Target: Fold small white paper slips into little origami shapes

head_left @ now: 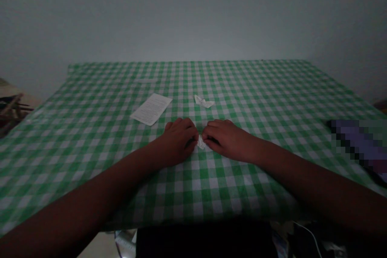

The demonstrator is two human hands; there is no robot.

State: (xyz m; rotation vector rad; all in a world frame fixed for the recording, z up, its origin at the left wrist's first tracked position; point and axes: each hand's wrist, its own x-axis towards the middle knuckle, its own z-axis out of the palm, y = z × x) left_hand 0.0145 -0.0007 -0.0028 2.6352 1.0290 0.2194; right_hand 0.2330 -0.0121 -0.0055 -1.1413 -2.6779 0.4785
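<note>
My left hand (179,139) and my right hand (225,137) rest side by side on the green-and-white checked tablecloth (90,137). Both have their fingers curled inward, pinching a small folded piece of white paper (201,142) that shows between them. Most of that paper is hidden under the fingers. Farther back lies a small folded white paper shape (204,101), apart from both hands.
A flat printed sheet of paper (151,109) lies behind and to the left of my left hand. A blurred purple object (359,141) sits at the right edge of the table. A plain wall stands behind the table; dark items lie below its front edge.
</note>
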